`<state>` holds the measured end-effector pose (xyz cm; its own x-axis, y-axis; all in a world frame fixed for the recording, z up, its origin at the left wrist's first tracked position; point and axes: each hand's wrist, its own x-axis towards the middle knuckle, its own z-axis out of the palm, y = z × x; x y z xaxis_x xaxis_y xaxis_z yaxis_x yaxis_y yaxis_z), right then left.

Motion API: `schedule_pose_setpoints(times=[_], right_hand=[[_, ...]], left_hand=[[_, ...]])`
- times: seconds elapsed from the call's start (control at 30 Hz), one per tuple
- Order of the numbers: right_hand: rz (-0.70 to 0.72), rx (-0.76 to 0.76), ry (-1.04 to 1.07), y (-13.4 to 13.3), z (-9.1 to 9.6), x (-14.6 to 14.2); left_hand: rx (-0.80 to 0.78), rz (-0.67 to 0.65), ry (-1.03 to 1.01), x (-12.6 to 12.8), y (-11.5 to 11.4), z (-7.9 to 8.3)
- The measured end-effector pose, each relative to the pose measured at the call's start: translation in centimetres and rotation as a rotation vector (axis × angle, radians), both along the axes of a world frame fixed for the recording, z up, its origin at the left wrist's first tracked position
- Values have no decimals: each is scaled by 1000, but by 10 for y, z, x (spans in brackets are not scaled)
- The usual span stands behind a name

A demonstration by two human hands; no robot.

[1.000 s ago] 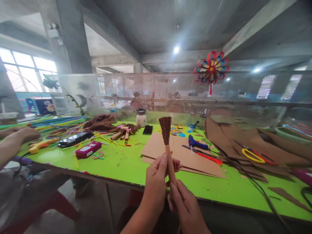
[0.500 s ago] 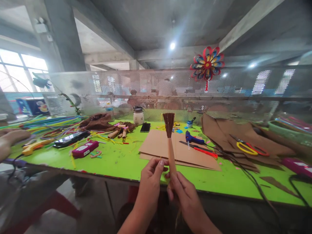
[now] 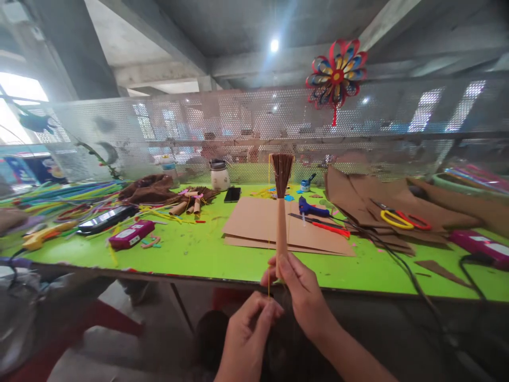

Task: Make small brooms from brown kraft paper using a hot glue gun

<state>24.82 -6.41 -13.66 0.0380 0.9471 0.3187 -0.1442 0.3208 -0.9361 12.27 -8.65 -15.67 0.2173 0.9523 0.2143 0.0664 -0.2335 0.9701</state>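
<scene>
My right hand (image 3: pixel 305 294) is closed around the lower handle of a small handmade broom (image 3: pixel 281 228), held upright over the table's front edge. Its handle is a rolled tan paper tube, and dark brown bristles fan out at the top. A thin yellow string (image 3: pixel 269 223) runs straight down along the broom's left side from the bristle tips. Lower and to the left, my left hand (image 3: pixel 250 331) pinches the bottom of that string. Behind the broom, sheets of brown cardboard (image 3: pixel 246 223) lie on the green table (image 3: pixel 191 254).
A blue glue gun (image 3: pixel 314 208), a red-handled cutting tool (image 3: pixel 332 229) and yellow-and-red scissors (image 3: pixel 397 219) lie to the right, near brown paper (image 3: pixel 350 196). On the left are a magenta box (image 3: pixel 132 235), a phone (image 3: pixel 107 219) and paper-handled bundles (image 3: pixel 186 204). A jar (image 3: pixel 219 175) stands behind.
My left hand has moved down from beside the handle, and the yellow string now runs straight. The broom has risen and stands more upright. The view has tilted down and shifted slightly right.
</scene>
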Motion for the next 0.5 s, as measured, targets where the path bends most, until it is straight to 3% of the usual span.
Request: schedule_pose_setpoints(times=[0.13,0.27,0.37,0.5], right_hand=[[-17,-10,-27,-7,3,-2],[71,-91,112,-14,6,-6],[120,-151,201,-15,5,-9],[32,-86,132,-12,-1,-9]], left_hand=[[-60,28,18,10,0,-19],[19,33,7,17,-2,-34],[35,-75,30,18,-4,-44],[52,-287,192,5,-1,-50]])
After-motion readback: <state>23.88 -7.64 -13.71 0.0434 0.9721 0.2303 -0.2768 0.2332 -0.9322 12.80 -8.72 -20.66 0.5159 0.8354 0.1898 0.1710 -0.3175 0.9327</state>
